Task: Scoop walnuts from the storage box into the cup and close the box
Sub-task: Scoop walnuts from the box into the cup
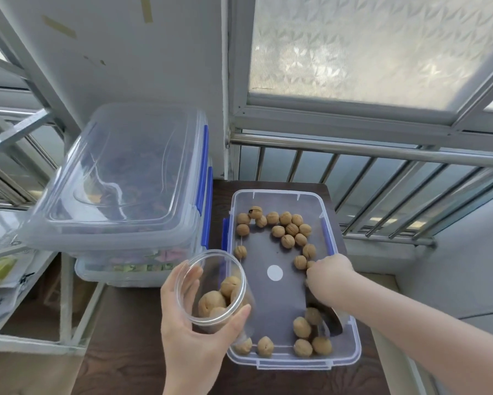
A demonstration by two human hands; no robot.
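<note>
An open clear storage box (279, 196) with blue clips stands on a dark table, several walnuts (288, 228) scattered over its bottom. My left hand (191, 334) holds a clear round cup (211, 259) tilted at the box's near left corner; a few walnuts (212, 303) lie inside it. My right hand (329, 276) reaches into the box by its right wall, fingers curled down around a walnut (310, 264). A dark shape (332, 320) lies under that wrist; I cannot tell what it is.
A stack of clear lidded boxes (119, 172) with blue clips stands to the left, close to the open box. A white metal shelf (65, 295) with bags is further left. Behind the table run a metal railing (353, 149) and a frosted window.
</note>
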